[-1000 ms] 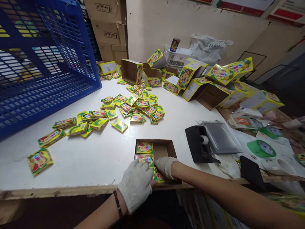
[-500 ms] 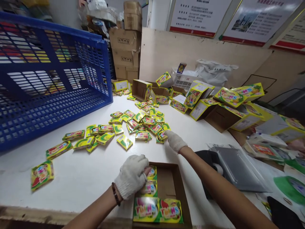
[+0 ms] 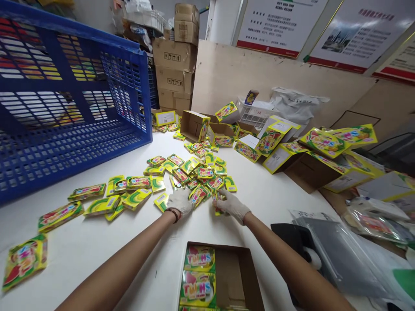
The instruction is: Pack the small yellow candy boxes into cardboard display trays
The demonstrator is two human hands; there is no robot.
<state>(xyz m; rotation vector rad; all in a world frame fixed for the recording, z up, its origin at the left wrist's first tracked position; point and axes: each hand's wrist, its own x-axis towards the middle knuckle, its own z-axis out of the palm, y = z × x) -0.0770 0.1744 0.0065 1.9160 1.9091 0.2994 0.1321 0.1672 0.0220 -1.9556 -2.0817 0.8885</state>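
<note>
My left hand (image 3: pixel 180 202), in a white knitted glove, is at the front of a pile of small yellow-and-green "TWINS" boxes. Its fingers close on the edge of one tilted small box (image 3: pixel 199 196). Across from it, my right hand (image 3: pixel 232 206), also gloved, pinches another small box (image 3: pixel 217 199) at the right side of the pile (image 3: pixel 191 166). Nearer to me stands an open brown-lined carton (image 3: pixel 254 276). Small boxes (image 3: pixel 198 288) lie face up along its left side, and its bare bottom shows on the right. The lower edge of the view cuts the carton off.
A large blue plastic crate (image 3: pixel 142 99) stands on the left of the white table (image 3: pixel 129 242). Several yellow display cartons (image 3: pixel 248 149) lie at the back and right. A black tape dispenser (image 3: pixel 292 242) and clear plastic sheets (image 3: pixel 337 250) are beside my right arm.
My left hand has left the carton and moved forward to the pile. My right hand has drawn slightly nearer with a small box in its fingers. The view has shifted.
</note>
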